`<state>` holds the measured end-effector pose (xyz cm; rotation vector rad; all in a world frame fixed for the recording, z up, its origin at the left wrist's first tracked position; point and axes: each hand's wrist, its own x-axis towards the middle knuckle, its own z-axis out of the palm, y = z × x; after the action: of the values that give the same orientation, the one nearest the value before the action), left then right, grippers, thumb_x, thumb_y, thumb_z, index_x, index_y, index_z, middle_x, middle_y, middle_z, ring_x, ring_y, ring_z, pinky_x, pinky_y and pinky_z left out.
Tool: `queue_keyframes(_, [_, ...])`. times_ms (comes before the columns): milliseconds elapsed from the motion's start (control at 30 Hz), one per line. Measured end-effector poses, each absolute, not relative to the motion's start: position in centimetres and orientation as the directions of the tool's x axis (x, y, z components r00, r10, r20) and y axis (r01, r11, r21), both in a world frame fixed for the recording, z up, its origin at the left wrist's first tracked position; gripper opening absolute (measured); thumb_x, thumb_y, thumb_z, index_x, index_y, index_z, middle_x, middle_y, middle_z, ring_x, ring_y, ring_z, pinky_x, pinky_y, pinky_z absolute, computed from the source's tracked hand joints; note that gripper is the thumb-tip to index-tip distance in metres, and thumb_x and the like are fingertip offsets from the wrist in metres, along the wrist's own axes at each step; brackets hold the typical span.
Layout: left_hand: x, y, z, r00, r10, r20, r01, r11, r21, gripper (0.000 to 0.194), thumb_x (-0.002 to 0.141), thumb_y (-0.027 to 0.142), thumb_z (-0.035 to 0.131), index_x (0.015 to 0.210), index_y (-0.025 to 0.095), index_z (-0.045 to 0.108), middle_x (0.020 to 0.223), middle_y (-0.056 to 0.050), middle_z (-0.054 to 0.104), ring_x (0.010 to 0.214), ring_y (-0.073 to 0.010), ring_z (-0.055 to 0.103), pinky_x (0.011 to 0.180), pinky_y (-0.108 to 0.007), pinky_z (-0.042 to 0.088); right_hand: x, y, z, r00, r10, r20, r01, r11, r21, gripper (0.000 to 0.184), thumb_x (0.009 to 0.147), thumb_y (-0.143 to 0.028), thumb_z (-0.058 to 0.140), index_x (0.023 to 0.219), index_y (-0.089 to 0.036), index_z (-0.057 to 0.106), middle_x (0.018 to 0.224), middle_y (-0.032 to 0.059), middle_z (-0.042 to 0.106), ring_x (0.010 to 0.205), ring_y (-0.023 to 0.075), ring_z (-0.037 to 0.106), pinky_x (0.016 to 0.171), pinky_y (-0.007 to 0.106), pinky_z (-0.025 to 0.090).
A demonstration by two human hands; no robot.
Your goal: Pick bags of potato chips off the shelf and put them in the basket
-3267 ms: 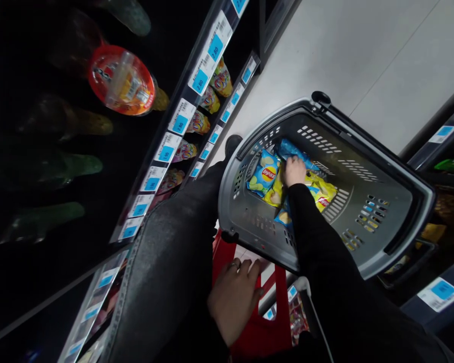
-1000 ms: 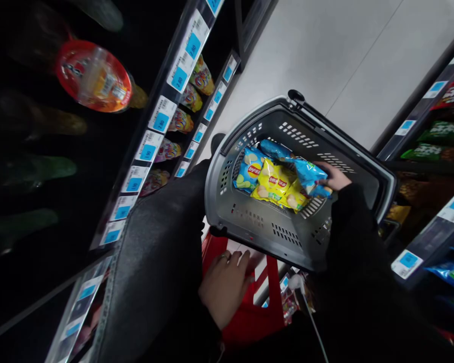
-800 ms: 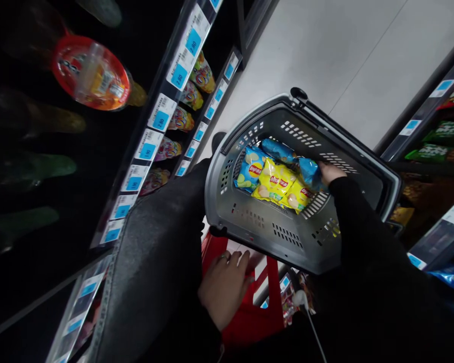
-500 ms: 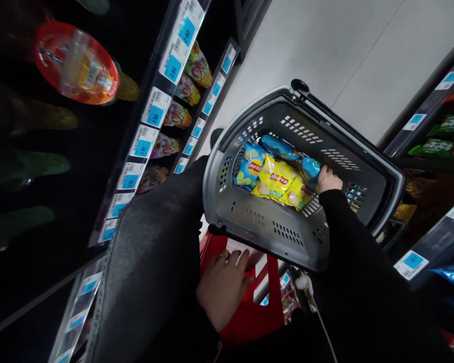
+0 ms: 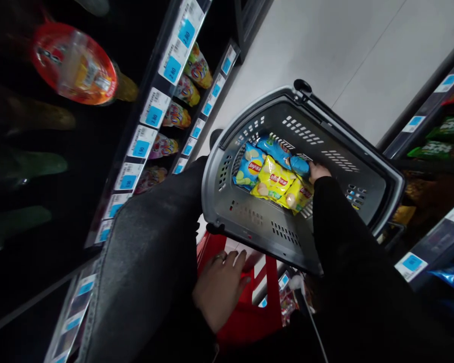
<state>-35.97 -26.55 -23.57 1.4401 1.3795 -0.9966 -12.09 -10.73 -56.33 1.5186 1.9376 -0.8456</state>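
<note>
In the head view, my right hand reaches down into a grey shopping basket and grips the end of a blue chip bag. Beside that bag lie another blue bag, a light-blue Lay's bag and two yellow Lay's bags, one in the middle and one nearer my wrist. My left hand wears a ring and hangs outside the basket, fingers apart and slightly bent, with nothing in it. Behind it is a red plastic frame.
Shelves with price tags run along the left, holding colourful snack cups and a red-lidded pack. More shelving with green packets stands on the right. Pale floor shows beyond the basket. A white cord hangs below.
My right hand has moved left and slightly up inside the basket, shifting the blue bag toward the other blue one. My left hand stays almost where it was.
</note>
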Motion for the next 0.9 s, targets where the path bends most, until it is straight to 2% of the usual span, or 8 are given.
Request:
queue_keyframes(100, [-36.0, -26.6, -23.6, 0.074, 0.302, -0.950, 0.997, 0.008, 0.080, 0.045, 0.091, 0.026, 0.045, 0.134, 0.016, 0.049, 0.128, -0.012, 0.058, 0.115, -0.0311, 0.052, 0.099, -0.047, 0.041, -11.5, -10.6, -56.8, -0.259, 0.643, -0.721, 0.966, 0.189, -0.178, 0.073, 0.076, -0.024, 0.057, 0.143, -0.013, 0.028, 0.134, 0.0202, 0.044, 0.110, 0.0304, 0.052, 0.090, 0.037, 0.042])
queue_keyframes(200, [-36.0, -26.5, -23.5, 0.065, 0.303, -0.951, 0.997, 0.009, 0.071, 0.045, 0.090, 0.025, 0.046, 0.134, 0.016, 0.049, 0.126, -0.012, 0.059, 0.114, -0.0309, 0.053, 0.098, -0.047, 0.042, -12.1, -11.7, -56.3, -0.217, 0.715, -0.665, 0.975, 0.186, -0.118, 0.073, 0.079, -0.032, 0.055, 0.143, -0.010, 0.027, 0.137, 0.0246, 0.039, 0.115, 0.0373, 0.045, 0.092, 0.047, 0.038])
queue_keyframes(367, [-36.0, -26.4, -23.4, 0.064, 0.281, -0.957, 0.997, 0.017, 0.072, 0.045, 0.091, 0.027, 0.044, 0.134, 0.016, 0.049, 0.127, -0.013, 0.059, 0.114, -0.0311, 0.052, 0.098, -0.047, 0.042, -12.8, -13.6, -56.8, -0.222, 0.819, -0.529, 0.975, 0.191, -0.113, 0.053, 0.089, -0.017, 0.031, 0.141, -0.007, 0.033, 0.131, 0.0271, 0.045, 0.113, 0.0368, 0.043, 0.093, 0.050, 0.032])
queue_keyframes(500, [-35.9, -26.5, -23.6, 0.051, 0.271, -0.961, 0.998, 0.016, 0.058, 0.045, 0.091, 0.027, 0.044, 0.134, 0.015, 0.049, 0.127, -0.014, 0.058, 0.115, -0.0315, 0.052, 0.098, -0.048, 0.041, -12.2, -13.8, -58.5, -0.132, 0.771, -0.624, 0.990, 0.070, -0.123, 0.056, 0.089, -0.013, 0.026, 0.144, -0.008, 0.029, 0.138, 0.0253, 0.040, 0.117, 0.0346, 0.042, 0.094, 0.046, 0.033])
queue_keyframes(633, [-35.9, -26.6, -23.6, 0.052, 0.293, -0.955, 0.998, 0.017, 0.059, 0.044, 0.090, 0.027, 0.047, 0.132, 0.016, 0.050, 0.122, -0.013, 0.061, 0.111, -0.0308, 0.054, 0.095, -0.047, 0.043, -11.8, -12.4, -58.6, -0.082, 0.690, -0.719, 0.993, -0.003, -0.115, 0.063, 0.084, -0.024, 0.046, 0.143, -0.009, 0.030, 0.138, 0.0249, 0.040, 0.119, 0.0333, 0.043, 0.094, 0.044, 0.036])
queue_keyframes(767, [-35.8, -26.4, -23.6, 0.071, 0.333, -0.940, 0.997, -0.018, 0.069, 0.045, 0.090, 0.028, 0.045, 0.133, 0.015, 0.050, 0.121, -0.013, 0.062, 0.111, -0.0315, 0.055, 0.094, -0.046, 0.044, -11.5, -11.1, -54.8, -0.030, 0.672, -0.740, 0.996, -0.038, -0.075, 0.060, 0.085, -0.036, 0.050, 0.134, -0.003, 0.040, 0.124, 0.0277, 0.049, 0.112, 0.0347, 0.051, 0.088, 0.043, 0.042])
queue_keyframes(833, [-35.9, -26.3, -23.6, 0.087, 0.358, -0.930, 0.996, -0.058, 0.071, 0.045, 0.090, 0.028, 0.044, 0.133, 0.014, 0.050, 0.120, -0.014, 0.062, 0.111, -0.0320, 0.056, 0.094, -0.046, 0.043, -11.4, -11.5, -50.8, -0.049, 0.690, -0.722, 0.998, 0.000, -0.069, 0.048, 0.089, -0.029, 0.043, 0.128, -0.001, 0.046, 0.121, 0.0306, 0.050, 0.109, 0.0358, 0.054, 0.084, 0.046, 0.043])
queue_keyframes(900, [-36.1, -26.4, -23.6, 0.134, 0.384, -0.913, 0.989, -0.107, 0.100, 0.045, 0.091, 0.028, 0.040, 0.132, 0.012, 0.051, 0.122, -0.016, 0.061, 0.112, -0.0313, 0.056, 0.096, -0.045, 0.042, -11.1, -12.7, -45.6, -0.106, 0.696, -0.710, 0.994, 0.046, -0.104, 0.035, 0.090, -0.022, 0.041, 0.118, -0.007, 0.056, 0.115, 0.0257, 0.057, 0.105, 0.0321, 0.057, 0.084, 0.045, 0.044])
